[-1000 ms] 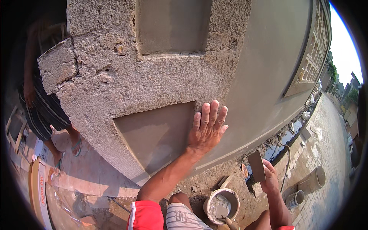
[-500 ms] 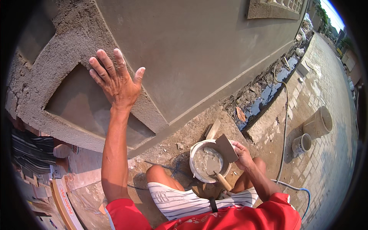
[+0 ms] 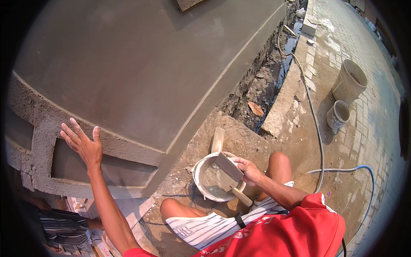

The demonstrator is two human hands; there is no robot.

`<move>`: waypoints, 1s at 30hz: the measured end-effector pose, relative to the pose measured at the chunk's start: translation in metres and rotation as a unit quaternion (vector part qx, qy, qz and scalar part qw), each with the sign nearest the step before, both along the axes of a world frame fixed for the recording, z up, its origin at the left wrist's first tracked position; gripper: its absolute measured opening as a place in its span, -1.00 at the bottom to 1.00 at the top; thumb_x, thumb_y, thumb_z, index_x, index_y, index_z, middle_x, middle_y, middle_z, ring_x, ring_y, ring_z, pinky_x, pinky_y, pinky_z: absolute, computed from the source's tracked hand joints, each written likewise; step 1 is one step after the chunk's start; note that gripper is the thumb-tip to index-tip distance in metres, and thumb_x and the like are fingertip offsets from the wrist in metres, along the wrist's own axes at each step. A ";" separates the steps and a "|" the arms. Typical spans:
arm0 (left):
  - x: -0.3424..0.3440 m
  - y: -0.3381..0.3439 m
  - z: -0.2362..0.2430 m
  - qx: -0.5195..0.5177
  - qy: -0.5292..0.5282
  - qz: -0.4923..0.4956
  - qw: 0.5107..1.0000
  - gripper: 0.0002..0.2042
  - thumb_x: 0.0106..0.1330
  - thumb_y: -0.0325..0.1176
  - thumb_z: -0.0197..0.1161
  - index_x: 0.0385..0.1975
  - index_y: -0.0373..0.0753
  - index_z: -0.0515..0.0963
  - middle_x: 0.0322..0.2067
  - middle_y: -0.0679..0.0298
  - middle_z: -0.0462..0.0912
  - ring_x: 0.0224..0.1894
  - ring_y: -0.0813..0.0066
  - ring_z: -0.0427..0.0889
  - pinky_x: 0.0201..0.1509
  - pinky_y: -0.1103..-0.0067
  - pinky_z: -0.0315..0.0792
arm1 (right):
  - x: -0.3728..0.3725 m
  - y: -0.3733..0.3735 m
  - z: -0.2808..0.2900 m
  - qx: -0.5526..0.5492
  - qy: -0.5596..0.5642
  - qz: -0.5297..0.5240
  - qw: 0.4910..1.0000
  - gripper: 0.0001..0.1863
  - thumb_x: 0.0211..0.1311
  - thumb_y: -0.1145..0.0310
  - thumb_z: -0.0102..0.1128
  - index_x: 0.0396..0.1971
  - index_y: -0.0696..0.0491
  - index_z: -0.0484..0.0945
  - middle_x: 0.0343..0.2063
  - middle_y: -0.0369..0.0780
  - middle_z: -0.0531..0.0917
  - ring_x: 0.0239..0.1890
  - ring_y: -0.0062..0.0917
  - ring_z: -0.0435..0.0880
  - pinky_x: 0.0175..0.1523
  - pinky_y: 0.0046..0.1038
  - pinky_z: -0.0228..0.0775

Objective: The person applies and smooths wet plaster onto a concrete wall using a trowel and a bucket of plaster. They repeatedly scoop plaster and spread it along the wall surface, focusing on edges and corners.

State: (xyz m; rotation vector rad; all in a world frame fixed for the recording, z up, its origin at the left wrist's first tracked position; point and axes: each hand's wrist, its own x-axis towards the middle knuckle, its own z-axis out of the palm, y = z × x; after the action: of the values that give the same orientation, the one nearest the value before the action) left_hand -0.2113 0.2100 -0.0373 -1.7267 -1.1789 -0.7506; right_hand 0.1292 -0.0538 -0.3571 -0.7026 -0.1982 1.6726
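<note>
My left hand lies flat with fingers spread against the rough plastered wall, at the edge of a recessed smooth panel. My right hand grips a steel plastering trowel by its wooden handle. The trowel blade sits over a white bucket of wet grey mortar, which stands on the dirt between my bare knees. A wooden float lies just behind the bucket.
A muddy trench runs along the wall base. Two empty buckets stand on the paved ground at right. A grey hose and a blue hose cross the dirt. Another person in striped clothing is at lower left.
My view has tilted down and right. My left hand stays pressed on the wall panel edge. My right hand has lowered the trowel from beside the bucket into its mouth.
</note>
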 end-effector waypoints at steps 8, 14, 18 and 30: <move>0.050 -0.137 -0.070 -0.301 -0.227 -0.099 0.921 -0.35 0.28 -0.28 0.09 0.36 -0.25 0.04 0.23 0.05 0.31 0.33 0.15 0.19 0.44 0.15 -0.30 | 0.006 -0.012 -0.004 0.016 0.064 0.035 0.997 -0.62 0.29 0.42 0.08 0.10 0.08 0.41 -0.09 -0.26 0.60 -0.08 -0.58 0.60 0.06 -0.44 0.45; 0.066 -0.202 -0.188 -0.671 -0.501 -0.214 0.503 -0.50 0.31 -0.40 0.14 0.19 -0.52 0.23 -0.09 0.03 0.57 -0.01 0.36 0.53 0.18 0.48 0.31 | -0.005 -0.012 0.013 0.045 0.128 0.072 0.988 -0.64 0.31 0.42 0.07 0.10 0.11 0.41 -0.05 -0.24 0.59 -0.05 -0.53 0.60 0.07 -0.43 0.46; 0.085 -0.212 -0.206 -0.747 -0.505 -0.261 0.344 -0.63 0.34 -0.51 0.05 0.13 -0.48 0.32 -0.09 0.09 0.58 -0.03 0.38 0.54 0.17 0.49 0.33 | -0.028 -0.004 0.034 0.066 0.187 0.113 0.973 -0.64 0.31 0.39 0.08 0.09 0.13 0.42 -0.05 -0.23 0.59 -0.04 -0.55 0.60 0.03 -0.48 0.49; 0.078 -0.204 -0.252 -0.759 -0.577 -0.298 0.037 -0.68 0.28 -0.19 0.26 -0.15 -0.31 0.46 -0.31 0.18 0.63 -0.23 0.47 0.64 -0.14 0.55 0.52 | -0.024 0.017 0.038 0.168 -0.022 0.360 0.917 -0.77 0.22 0.38 0.23 -0.16 0.11 0.51 -0.32 -0.33 0.63 -0.25 -0.71 0.60 -0.15 -0.58 0.45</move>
State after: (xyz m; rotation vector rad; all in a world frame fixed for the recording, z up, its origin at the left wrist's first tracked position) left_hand -0.1332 0.0059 -0.2897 -3.6288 -3.2560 -2.0308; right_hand 0.1053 -0.0372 -0.3190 -0.4178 -0.8395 2.2394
